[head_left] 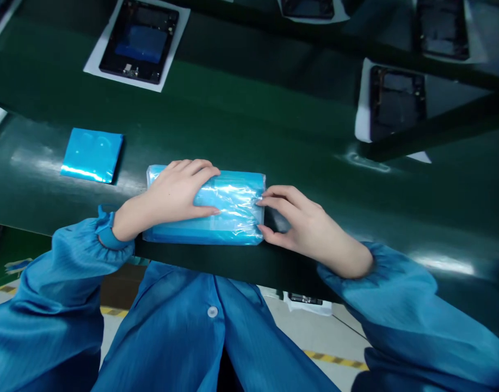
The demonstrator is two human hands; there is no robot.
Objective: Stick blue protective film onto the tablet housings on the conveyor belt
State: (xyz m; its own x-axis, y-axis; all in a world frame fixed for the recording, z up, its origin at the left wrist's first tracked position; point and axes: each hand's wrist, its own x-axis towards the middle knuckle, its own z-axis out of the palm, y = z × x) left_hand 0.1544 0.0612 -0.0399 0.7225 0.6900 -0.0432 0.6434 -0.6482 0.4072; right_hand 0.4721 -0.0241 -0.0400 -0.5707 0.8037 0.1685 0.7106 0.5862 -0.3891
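Here we are at the near edge of the green table, with the blue wrapped packet lying flat, its long side along that edge. Our left hand is spread over the packet's left half, fingers close together and draped over the far side, thumb laid across the top, so it is clamped down on the packet. Our right hand is at the right end, forefinger on the upper corner and thumb at the lower one, pinching the clear wrap where it is gathered (whether there is a seam or a loose flap right there, we cannot tell). To do this well, we judge the left hand should press evenly and not squeeze, since the wrap looks slick and the packet sits so close to the edge that a shove could tip it off. The right fingers want a light grip on the film alone, not on what is inside. A loose blue film sheet lies apart to the left, and dark frames on white sheets sit well back, clear of our hands.
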